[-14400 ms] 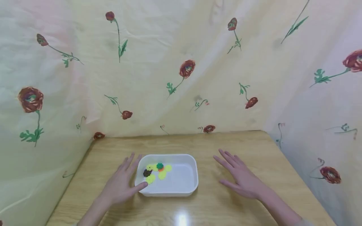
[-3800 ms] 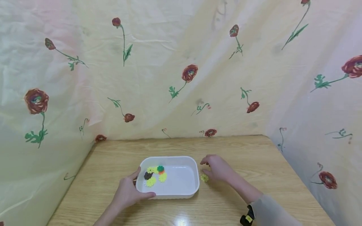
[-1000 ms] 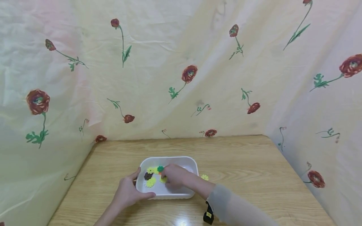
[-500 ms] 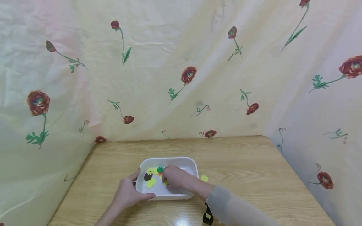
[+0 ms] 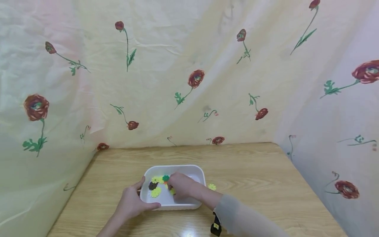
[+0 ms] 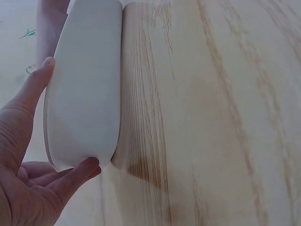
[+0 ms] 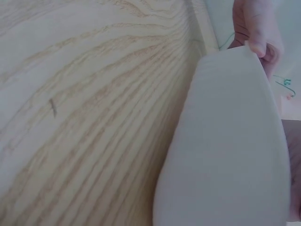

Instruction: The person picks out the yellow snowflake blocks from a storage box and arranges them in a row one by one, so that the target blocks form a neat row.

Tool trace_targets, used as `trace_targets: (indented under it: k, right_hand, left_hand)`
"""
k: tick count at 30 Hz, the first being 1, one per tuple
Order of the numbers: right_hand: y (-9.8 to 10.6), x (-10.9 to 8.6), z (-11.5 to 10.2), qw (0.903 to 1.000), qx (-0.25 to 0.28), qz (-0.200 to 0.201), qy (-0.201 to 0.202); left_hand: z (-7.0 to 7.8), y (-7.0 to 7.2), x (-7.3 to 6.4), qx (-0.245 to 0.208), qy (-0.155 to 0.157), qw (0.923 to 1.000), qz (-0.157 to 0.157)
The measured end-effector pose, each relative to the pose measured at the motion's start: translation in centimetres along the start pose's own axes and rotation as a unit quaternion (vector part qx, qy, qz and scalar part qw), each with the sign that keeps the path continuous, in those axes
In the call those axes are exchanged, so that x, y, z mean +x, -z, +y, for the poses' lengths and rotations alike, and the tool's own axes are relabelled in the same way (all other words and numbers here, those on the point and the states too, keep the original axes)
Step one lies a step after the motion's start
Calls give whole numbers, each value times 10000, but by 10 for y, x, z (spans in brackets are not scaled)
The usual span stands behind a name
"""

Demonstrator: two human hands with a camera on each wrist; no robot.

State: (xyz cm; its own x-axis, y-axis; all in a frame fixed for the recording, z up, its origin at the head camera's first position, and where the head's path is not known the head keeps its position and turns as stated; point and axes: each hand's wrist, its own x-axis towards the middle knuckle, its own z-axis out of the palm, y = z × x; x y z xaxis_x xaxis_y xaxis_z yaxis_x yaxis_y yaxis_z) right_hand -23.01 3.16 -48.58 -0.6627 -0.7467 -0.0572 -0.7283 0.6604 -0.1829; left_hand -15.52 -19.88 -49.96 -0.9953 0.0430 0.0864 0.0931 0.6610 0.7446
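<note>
In the head view, my left hand [image 5: 131,201] grips the left end of a white plastic tray [image 5: 193,206], thumb along the near rim. The left wrist view shows its fingers round the tray's end. My right hand [image 5: 183,187] reaches into the tray with curled fingers at a yellow flower-shaped disc [image 5: 173,191]; its fingertips are hidden, so whether they pinch the disc is unclear. Other small flower-shaped discs lie in the tray's left part: a green disc [image 5: 165,178], an orange one mostly covered, a dark brown disc [image 5: 153,186] and several yellow discs [image 5: 156,192].
One yellow disc [image 5: 212,187] lies on the wooden table [image 5: 251,171] just right of the tray. A black wrist strap [image 5: 216,227] hangs below the right sleeve [image 5: 237,212]. Floral cloth [image 5: 160,92] stands behind and at both sides.
Since the earliest frame, the left hand has taken hold of the tray and a yellow disc has come to lie at its right. The right hand has moved from beside that disc into the tray.
</note>
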Motion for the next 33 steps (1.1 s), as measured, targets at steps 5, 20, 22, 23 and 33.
trace_targets:
  k: [5,20,22,23,33]
  right_hand:
    - [12,-10,2,9995,166,245,-133]
    - [39,-30,16,9960,464,742,-184]
    - [42,-33,19,9952,477,834,-163]
    - [44,-35,20,9948,522,862,-160]
    - [71,-59,37,9921,565,1082,-284]
  left_hand:
    - [0,-2,1,-57,45,10000,-45]
    - [-1,-1,-1,55,62,10000,-10]
    - [-2,-2,0,73,75,9999,-20]
    - [-2,-2,0,75,83,9999,-28]
    - [4,2,1,232,201,9995,-89]
